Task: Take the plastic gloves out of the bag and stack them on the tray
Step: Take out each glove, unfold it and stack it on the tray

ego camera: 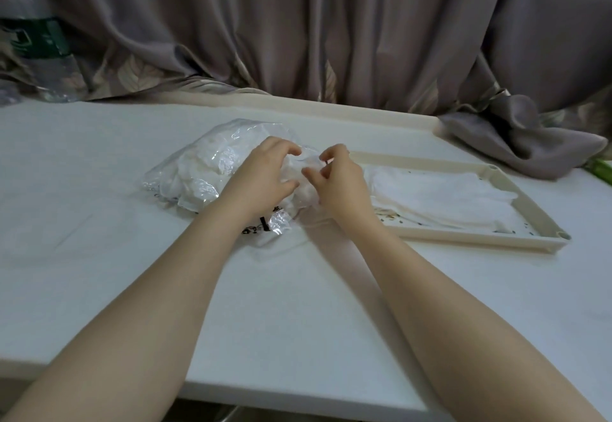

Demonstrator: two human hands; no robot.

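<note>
**A glove is being pulled out at the mouth of the bag**

A white table [99,223] is seen, with a grey curtain [331,24] hung behind it. A cream tray [536,209] is set on the table, out past the right fingers. Some thin white gloves [447,196] are already laid flat in the tray.

A clear bag [198,170] is lying on the table, mostly out past the left fingers. More gloves are still packed inside it.

The left hand [261,176] is placed on the open end of the bag. Its fingers are curled, and the bag seems to be held down under them. The right hand [341,183] is just beside it. Its thumb and fingers are bent close together over a see-through bit of plastic between the two hands. It looks like a pinch, but how tight it is cannot be told.

So the step in hand is thought to be the pulling out of one more glove. Next, one single glove should be pulled free while the bag is held still. Then it should be carried over and laid flat on top of the pile in the tray.
</note>
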